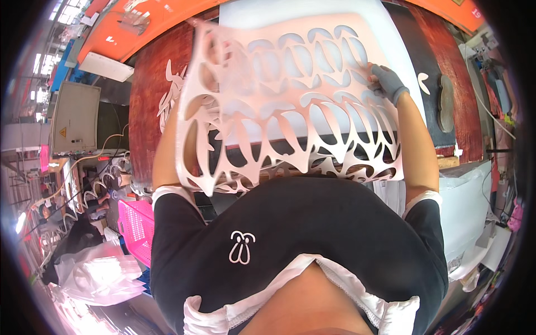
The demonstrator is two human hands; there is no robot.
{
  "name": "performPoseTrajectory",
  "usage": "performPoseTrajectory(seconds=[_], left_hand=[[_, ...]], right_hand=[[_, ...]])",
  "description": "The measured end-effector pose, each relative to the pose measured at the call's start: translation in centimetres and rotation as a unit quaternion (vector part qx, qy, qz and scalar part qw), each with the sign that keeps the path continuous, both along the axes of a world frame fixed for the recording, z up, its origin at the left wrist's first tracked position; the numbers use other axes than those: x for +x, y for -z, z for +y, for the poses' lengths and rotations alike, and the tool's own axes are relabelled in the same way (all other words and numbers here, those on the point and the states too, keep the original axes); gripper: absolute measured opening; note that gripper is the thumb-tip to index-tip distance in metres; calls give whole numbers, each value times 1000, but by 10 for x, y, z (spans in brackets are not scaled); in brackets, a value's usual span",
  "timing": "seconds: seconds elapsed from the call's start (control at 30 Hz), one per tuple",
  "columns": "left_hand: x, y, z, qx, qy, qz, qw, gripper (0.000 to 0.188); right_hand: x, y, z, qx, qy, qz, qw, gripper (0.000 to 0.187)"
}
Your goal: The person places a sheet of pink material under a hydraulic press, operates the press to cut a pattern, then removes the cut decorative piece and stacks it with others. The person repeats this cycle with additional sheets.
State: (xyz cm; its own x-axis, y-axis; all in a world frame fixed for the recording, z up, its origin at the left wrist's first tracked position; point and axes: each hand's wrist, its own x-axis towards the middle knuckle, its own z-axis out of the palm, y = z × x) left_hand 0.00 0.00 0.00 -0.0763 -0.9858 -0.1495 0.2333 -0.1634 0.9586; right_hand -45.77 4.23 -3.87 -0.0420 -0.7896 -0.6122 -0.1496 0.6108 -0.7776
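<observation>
A floppy pale sheet [301, 162] full of shoe-part-shaped holes is raised in front of me, its near edge hanging toward my body. My right hand [386, 82], in a grey glove, pinches the sheet's right edge. The left forearm [166, 153] reaches up behind the sheet's left side, and that hand's fingers are hidden or blurred there. Beneath the sheet lies a smooth white board [399, 42]. Loose white cut pieces [172, 89] are heaped to the left on a dark red surface [146, 100]. One small white piece [423, 84] rests at the right.
An orange machine beam [162, 25] spans the far side. To the right, a dark mat [434, 56] carries a grey sole-shaped object [445, 103]. A grey metal cabinet [75, 117], a pink basket [137, 226] and plastic bags [97, 273] stand at the left; a pale wrapped stack [463, 218] is near right.
</observation>
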Motion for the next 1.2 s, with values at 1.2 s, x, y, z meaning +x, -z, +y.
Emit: performPoseTrajectory(seconds=[1.2], left_hand=[[-56,-99,210,-227,632,-193,715,67]], right_hand=[[4,-131,191,-497,200,-130,835,28]])
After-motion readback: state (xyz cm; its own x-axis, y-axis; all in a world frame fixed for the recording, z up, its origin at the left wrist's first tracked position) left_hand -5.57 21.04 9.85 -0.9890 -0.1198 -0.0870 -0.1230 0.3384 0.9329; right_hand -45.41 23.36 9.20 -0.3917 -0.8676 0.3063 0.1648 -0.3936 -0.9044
